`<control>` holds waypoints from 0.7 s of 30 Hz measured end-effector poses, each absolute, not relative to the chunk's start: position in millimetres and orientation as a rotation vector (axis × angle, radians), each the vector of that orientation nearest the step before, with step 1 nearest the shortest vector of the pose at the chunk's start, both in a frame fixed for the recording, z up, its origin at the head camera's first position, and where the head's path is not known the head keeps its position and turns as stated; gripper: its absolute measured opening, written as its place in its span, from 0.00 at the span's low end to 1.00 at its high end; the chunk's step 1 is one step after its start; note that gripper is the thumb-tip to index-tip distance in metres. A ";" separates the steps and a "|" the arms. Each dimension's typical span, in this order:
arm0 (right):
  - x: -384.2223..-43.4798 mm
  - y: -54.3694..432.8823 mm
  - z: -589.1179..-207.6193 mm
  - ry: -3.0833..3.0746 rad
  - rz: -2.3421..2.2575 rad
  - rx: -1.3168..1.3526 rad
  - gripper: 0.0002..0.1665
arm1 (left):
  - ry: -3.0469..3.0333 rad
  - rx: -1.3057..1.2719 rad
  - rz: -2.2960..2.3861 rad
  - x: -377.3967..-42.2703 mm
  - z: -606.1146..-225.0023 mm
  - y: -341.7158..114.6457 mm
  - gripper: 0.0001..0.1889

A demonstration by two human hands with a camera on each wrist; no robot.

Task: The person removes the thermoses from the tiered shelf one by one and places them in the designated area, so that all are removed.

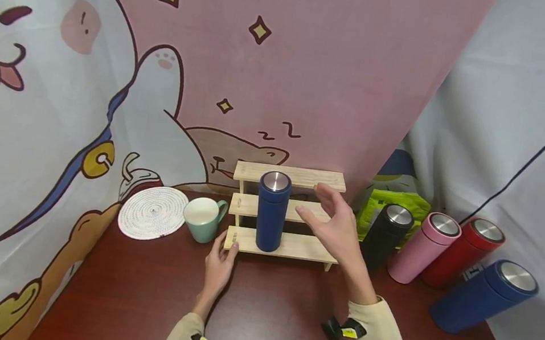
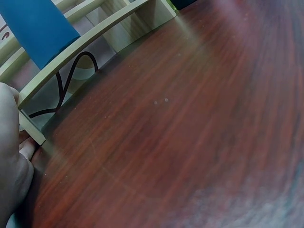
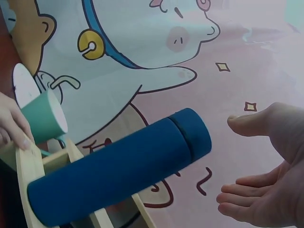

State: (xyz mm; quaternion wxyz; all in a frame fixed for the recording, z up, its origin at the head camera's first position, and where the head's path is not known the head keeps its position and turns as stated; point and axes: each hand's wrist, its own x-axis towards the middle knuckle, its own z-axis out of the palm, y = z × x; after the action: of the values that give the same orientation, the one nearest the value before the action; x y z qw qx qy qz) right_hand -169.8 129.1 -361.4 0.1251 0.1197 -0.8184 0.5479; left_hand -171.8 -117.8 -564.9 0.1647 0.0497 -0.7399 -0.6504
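Observation:
A blue thermos (image 1: pixel 271 221) with a silver-topped lid stands upright on the lowest tier of a three-tier wooden shelf (image 1: pixel 303 247). My right hand (image 1: pixel 334 227) is just to its right, thumb and fingers spread apart with nothing between them. In the right wrist view a gap shows between that hand (image 3: pixel 266 166) and the thermos lid (image 3: pixel 192 135). At the lowest tier's left end, my left hand (image 1: pixel 218 266) grips the shelf. The left wrist view shows this hand (image 2: pixel 12 152) at the end support, some fingers hidden behind the wood.
A mint-green mug (image 1: pixel 202 230) stands left of the shelf, beside a round white woven mat (image 1: pixel 153 213). At right are black (image 1: pixel 385 236), pink (image 1: pixel 422 250), red (image 1: pixel 463 255) and blue thermoses (image 1: pixel 483 295). A yellow-green bag (image 1: pixel 403 201) sits behind them.

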 end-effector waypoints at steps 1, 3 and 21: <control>-171.6 127.4 -362.3 -2.387 1.612 0.352 0.42 | -2.108 0.141 -1.854 -172.0 -564.9 -117.7 0.27; -175.1 124.3 -363.8 -2.391 1.649 0.355 0.42 | -2.109 0.142 -1.852 -172.1 -564.7 -117.3 0.27; -203.7 86.6 -366.6 -2.381 1.875 0.364 0.45 | -2.110 0.170 -1.832 -171.5 -561.6 -117.3 0.26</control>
State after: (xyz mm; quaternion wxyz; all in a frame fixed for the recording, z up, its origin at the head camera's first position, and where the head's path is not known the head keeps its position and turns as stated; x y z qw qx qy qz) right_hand -203.7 86.6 -366.6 0.0445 0.1191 -0.7794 0.6135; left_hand -171.5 -117.3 -561.6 0.1701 0.0597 -0.7427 -0.6449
